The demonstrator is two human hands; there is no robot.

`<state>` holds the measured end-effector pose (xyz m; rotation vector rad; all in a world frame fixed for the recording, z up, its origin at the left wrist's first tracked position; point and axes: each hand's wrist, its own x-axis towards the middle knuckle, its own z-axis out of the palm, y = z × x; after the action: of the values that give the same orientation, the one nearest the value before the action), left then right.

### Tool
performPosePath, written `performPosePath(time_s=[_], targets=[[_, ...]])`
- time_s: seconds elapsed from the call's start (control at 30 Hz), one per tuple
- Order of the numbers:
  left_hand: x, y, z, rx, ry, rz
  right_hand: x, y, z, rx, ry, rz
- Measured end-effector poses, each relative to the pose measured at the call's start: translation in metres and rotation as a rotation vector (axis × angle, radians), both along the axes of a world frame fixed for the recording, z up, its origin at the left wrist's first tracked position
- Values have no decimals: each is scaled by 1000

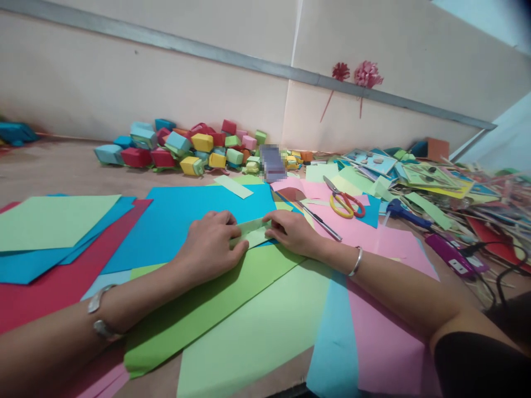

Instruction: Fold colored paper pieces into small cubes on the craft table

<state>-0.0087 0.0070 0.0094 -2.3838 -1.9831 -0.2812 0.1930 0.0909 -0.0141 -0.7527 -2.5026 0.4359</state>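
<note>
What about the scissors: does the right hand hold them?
No, the scissors lie apart while the right hand holds a pale green strip.

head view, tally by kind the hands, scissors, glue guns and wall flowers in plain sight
Hands: 2 (left hand, right hand)
Scissors: 1 pair
Glue gun: 1
Flowers: 2 (red flower, pink flower)
Total: 6

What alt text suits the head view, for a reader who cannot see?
A left hand and right hand hold a pale green paper strip over coloured sheets; scissors, a pen and small colourful boxes lie beyond.
</note>
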Motion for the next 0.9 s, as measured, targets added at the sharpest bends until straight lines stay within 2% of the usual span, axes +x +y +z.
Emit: performPosePath(time_s=[0.17,0.3,0.4,0.47,0.53,0.7,0.9], targets=[[-2,1,5,-80,75,25,-4,-2,1,89,-136,-38],[-6,6,2,-109,32,44,-2,-6,1,374,-224,-53],[-8,8,-1,-93,4,53,-1,-12,2,612,-228,108],[-10,9,-1,-93,11,50,-2,-18,5,676,-262,227],[-11,10,1,-110,24,44,-3,-23,8,683,-340,258],[-16,12,8,-186,75,6,-1,-32,17,613,-529,141],[-24,12,19,-249,163,-5,2,-34,30,549,-605,109]])
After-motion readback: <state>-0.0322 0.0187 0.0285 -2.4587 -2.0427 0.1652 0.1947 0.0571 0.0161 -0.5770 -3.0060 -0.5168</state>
